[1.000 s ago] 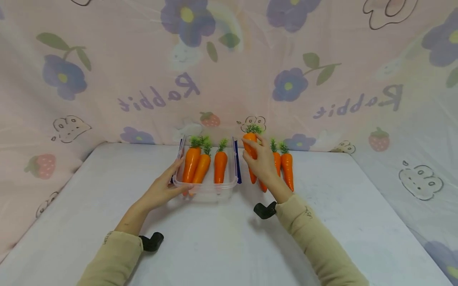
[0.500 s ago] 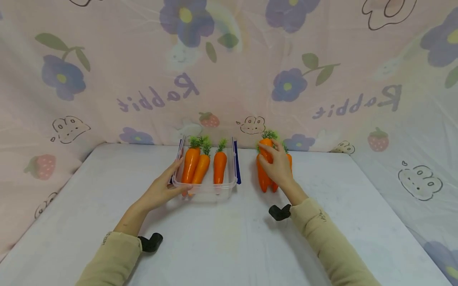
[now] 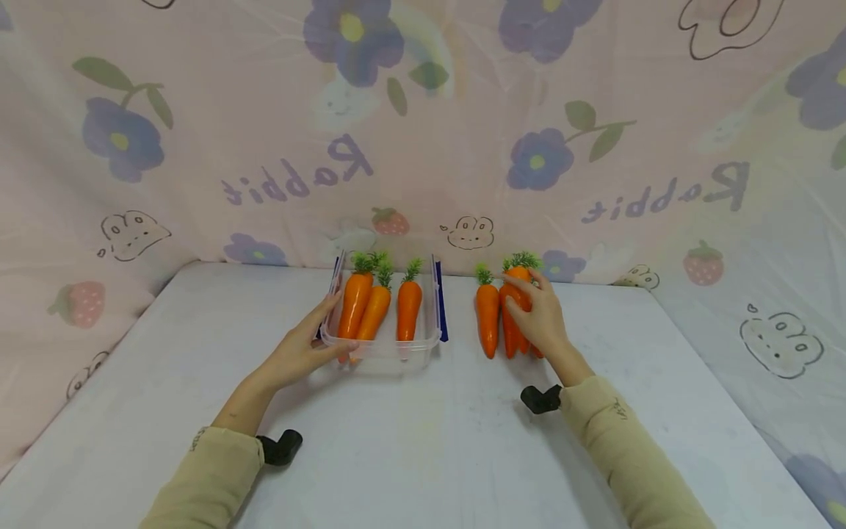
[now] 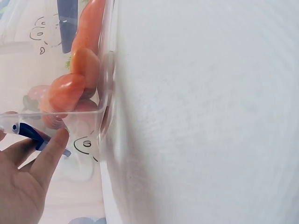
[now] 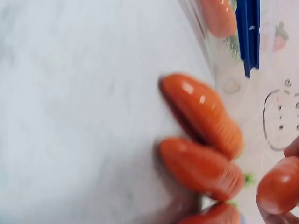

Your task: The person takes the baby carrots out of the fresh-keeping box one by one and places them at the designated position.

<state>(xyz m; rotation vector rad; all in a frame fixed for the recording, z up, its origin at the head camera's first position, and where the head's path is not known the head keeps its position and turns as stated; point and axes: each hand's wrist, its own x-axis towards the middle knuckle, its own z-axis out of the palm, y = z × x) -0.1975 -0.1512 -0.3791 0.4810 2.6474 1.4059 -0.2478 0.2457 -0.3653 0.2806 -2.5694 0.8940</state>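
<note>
The right hand (image 3: 540,319) grasps a carrot (image 5: 280,189) between thumb and fingers, over the right-hand group; the fingers cover part of it in the head view, and the right edge cuts it off in the right wrist view; whether it touches the carrots below, I cannot tell. In that group the leftmost carrot (image 3: 487,316) lies fully visible on the white table (image 3: 410,455), leafy end far, tip near; just right of it a second carrot (image 5: 203,170) is partly masked by the held one in the head view; a third carrot (image 5: 217,217) runs out of the right wrist view's bottom edge; the tips under the hand are hard to count.

The left hand (image 3: 300,356) spreads around the near left corner of a clear container (image 3: 390,344), fingers along the left side, thumb at the near wall, touching without clenching; it covers much of the left blue clip (image 4: 29,132), while the right blue clip (image 3: 441,301) stands between container and right-hand group. Three carrots (image 3: 407,308) show inside, two together at left, one apart at right; the near wall veils their tips, and crowded tufts may hide another.

Both sleeves (image 3: 208,474) leave the near edge; a patterned cloth (image 3: 436,147) fills the far side.
</note>
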